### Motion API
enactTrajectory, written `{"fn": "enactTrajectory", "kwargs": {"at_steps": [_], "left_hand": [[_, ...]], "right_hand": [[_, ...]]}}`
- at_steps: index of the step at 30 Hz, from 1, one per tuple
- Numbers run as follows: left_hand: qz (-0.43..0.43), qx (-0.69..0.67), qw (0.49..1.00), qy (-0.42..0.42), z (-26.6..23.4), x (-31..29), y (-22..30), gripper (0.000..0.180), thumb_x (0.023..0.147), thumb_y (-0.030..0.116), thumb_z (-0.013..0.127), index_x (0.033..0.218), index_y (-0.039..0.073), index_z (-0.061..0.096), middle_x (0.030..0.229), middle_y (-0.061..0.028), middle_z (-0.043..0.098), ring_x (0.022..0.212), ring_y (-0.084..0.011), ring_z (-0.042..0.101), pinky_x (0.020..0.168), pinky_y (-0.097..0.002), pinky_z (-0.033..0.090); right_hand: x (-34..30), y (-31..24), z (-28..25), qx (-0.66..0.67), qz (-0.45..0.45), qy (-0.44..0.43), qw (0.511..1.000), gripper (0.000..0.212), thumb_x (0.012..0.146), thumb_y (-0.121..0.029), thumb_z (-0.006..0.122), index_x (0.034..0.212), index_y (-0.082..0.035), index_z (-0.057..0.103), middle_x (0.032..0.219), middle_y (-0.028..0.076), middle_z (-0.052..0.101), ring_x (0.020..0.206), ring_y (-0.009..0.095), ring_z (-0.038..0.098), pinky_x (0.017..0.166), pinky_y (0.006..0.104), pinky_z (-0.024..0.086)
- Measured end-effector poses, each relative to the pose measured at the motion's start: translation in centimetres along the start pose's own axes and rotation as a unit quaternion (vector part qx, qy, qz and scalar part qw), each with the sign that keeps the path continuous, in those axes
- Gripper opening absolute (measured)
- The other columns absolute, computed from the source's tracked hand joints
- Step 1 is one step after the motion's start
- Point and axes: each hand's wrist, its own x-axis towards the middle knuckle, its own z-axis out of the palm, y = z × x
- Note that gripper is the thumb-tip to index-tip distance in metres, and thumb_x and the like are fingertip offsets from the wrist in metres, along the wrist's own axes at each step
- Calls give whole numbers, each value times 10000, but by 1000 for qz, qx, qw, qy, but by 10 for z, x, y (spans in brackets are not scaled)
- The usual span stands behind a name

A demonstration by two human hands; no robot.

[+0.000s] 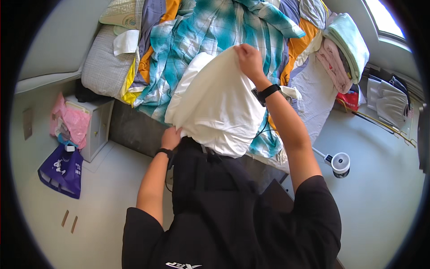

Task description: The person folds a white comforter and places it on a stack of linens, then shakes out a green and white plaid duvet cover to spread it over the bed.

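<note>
Bed point(316, 98) biggest, then plaid bedding point(201, 29), teal and white, rumpled on it. White cloth point(219, 101) next: over near edge of bedding, centre of view, raised at the top, creased and bunched below. Garment or cover, can't tell. Should handle light, soft, limp; probably no stiffness of its own, so likely sags between grips. Looks smooth, may slide a bit on the bedding; hardly fragile, creases easily. Best hold: edges or corners, thumb against fingers, hands wide so it spreads. Hands well apart: right hand point(250, 59) clamped on upper edge, cloth lifted to a peak there; left hand point(170, 137) pinching lower left edge, fingers partly hidden
</note>
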Motion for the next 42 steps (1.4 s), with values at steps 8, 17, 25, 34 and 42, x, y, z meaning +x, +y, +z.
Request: {"fn": "enactTrajectory", "kwargs": {"at_steps": [8,17,25,34,42], "left_hand": [[-29,107,982,-156,-32,25,-50,306,816,335,591,799,30,611,849,-196,631,820,-389,589,708,-468,462],[61,-54,994,77,-34,100,-15,245,790,246,598,924,48,542,823,-162,621,796,-352,601,690,-415,469],[303,-68,928,207,-47,203,156,199,764,122,582,944,38,580,925,-124,626,885,-293,582,796,-358,456],[491,368,790,-6,42,235,305,372,842,365,546,1051,60,587,966,-137,640,903,-348,588,779,-436,455],[377,519,763,-84,10,262,316,266,905,302,453,925,66,575,881,-216,625,853,-408,580,702,-503,434]], "right_hand": [[-12,47,53,-219,50,-56,973,330,823,-280,598,1113,-123,584,1128,111,561,1058,302,516,831,464,411],[-202,121,-12,-243,124,71,959,465,750,-185,620,1159,-7,490,1125,201,515,1053,384,472,869,458,409],[-408,139,14,201,608,-190,745,455,772,-188,655,1183,-65,503,1119,79,575,933,226,580,771,403,487],[-407,111,71,510,658,326,448,497,894,-523,422,1171,-121,511,1109,74,574,966,257,557,806,470,437],[-433,111,85,318,579,365,656,206,874,-175,590,776,2,549,661,72,585,596,139,529,580,301,439]]}}
